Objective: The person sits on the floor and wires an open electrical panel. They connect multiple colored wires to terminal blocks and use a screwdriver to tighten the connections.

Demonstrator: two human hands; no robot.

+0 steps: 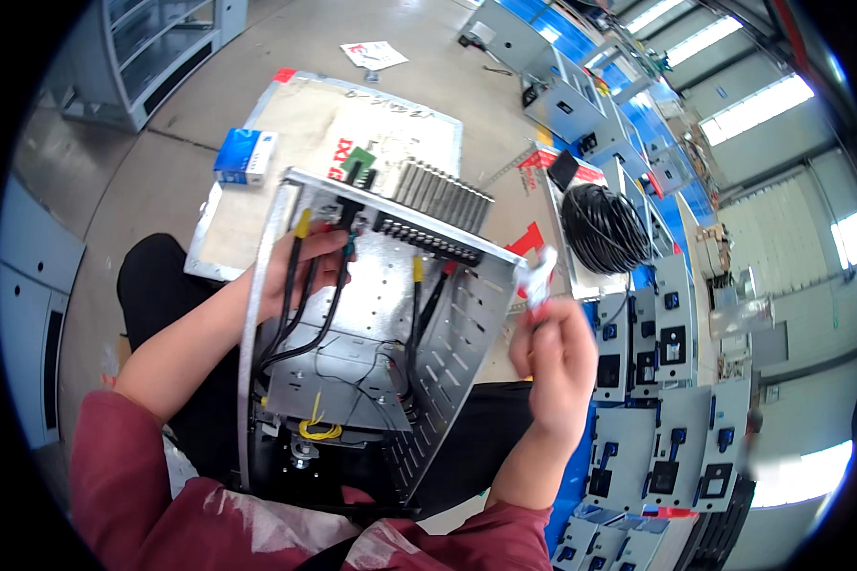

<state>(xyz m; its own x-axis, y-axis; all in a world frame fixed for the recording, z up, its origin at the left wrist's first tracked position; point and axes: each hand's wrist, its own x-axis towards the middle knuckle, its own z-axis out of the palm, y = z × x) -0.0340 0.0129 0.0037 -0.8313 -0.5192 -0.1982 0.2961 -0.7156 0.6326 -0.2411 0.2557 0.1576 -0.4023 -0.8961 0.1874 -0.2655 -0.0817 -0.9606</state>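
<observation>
A grey metal chassis (448, 328), open towards me, leans across my lap. Inside it, my left hand (305, 262) closes round black cables (300, 262) with yellow and red sleeves, below the black terminal block (350, 205) in its far wall. The fingertips are partly hidden behind the cables. Right of the chassis, my right hand (554, 357) is raised in a fist round a wrench (537, 271) with a bright metal head and a reddish grip, blurred by motion. A coil of yellow wire (320, 431) lies low in the chassis.
Beyond the chassis stands a board-topped surface (286, 105) with a blue-and-white box (245, 157). A ribbed metal heatsink (438, 193) adjoins the far wall. A black cable coil (607, 228) sits at right. Grey cabinets (33, 285) stand left, and several grey panels (628, 447) right.
</observation>
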